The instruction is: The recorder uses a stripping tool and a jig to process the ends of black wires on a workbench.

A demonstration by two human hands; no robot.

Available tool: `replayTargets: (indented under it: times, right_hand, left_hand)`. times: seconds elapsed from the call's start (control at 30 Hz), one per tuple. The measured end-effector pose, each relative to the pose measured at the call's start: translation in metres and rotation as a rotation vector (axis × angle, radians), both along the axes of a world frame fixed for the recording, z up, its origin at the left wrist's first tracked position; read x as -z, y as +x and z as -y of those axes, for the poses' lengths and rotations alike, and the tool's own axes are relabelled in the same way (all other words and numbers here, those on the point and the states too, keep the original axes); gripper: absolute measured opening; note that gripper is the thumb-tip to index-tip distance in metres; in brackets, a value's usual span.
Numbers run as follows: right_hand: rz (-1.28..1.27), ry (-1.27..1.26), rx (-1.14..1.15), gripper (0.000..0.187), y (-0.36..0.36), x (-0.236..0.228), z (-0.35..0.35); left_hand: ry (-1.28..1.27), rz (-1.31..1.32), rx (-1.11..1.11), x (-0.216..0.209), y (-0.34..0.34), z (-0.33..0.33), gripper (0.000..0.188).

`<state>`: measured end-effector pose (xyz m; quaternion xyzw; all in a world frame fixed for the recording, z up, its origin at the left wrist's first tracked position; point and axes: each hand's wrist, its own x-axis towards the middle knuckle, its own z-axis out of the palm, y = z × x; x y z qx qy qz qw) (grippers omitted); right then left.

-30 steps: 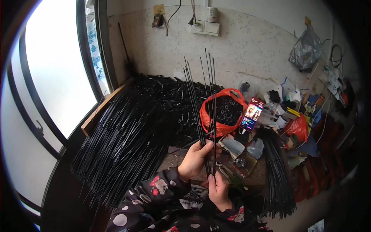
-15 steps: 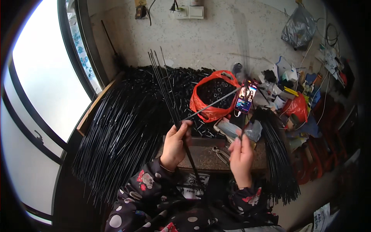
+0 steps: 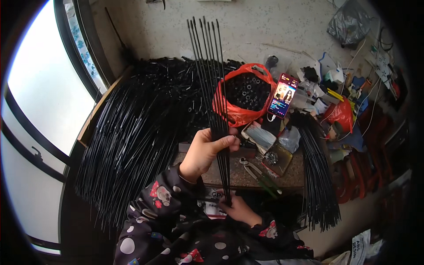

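Observation:
My left hand (image 3: pixel 207 152) is closed around the middle of a bundle of thin black rods (image 3: pixel 218 119). The rods stand nearly upright, their upper ends spread a little and tipped with small thicker ends. Lower down, my right hand (image 3: pixel 242 210) has its fingers closed at the bottom of the same bundle, close to my body. Just beyond the left hand lies a red plastic bag (image 3: pixel 242 115) with its mouth wide, full of small black ring-shaped parts (image 3: pixel 248 92). Pliers with green handles (image 3: pixel 260 176) rest on the brown worktop (image 3: pixel 210 177) to the right of the bundle.
A large heap of black rods (image 3: pixel 123 150) covers the left side, with short black parts (image 3: pixel 163 73) behind. Another rod bundle (image 3: pixel 319 176) hangs over the right edge. A lit phone (image 3: pixel 283 96) stands beside the red bag. Assorted clutter and cables (image 3: pixel 349 101) fill the far right.
My right hand, which held a rod apart on the right, has come down and left to the bundle's bottom. The left hand's bundle is now higher and more upright. The view has tilted down.

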<state>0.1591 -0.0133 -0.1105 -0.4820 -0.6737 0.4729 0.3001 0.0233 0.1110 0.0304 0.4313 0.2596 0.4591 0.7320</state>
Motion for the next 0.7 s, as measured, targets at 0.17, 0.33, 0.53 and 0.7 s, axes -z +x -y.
replayTargets:
  times: [0.17,0.33,0.53,0.7]
  right_hand:
    - [-1.269,-0.472,-0.089,0.049,0.03,0.02,-0.052]
    - [-1.15,-0.859,0.054,0.062,0.014,-0.05,-0.108]
    - [-0.717,-0.035,0.474,0.065,0.014,-0.05,-0.177]
    - [-0.963,-0.261,-0.192,0.091,0.018,-0.086,-0.118]
  left_hand:
    - [0.159,-0.209,0.32,0.031,-0.009,0.018,0.017]
    - [1.001,-0.505,0.414,0.107,-0.029,0.042,0.025]
    - [1.019,-0.49,0.162,0.143,-0.024,0.027,0.029]
    - [1.007,-0.869,-0.164,0.172,-0.026,0.027,0.065]
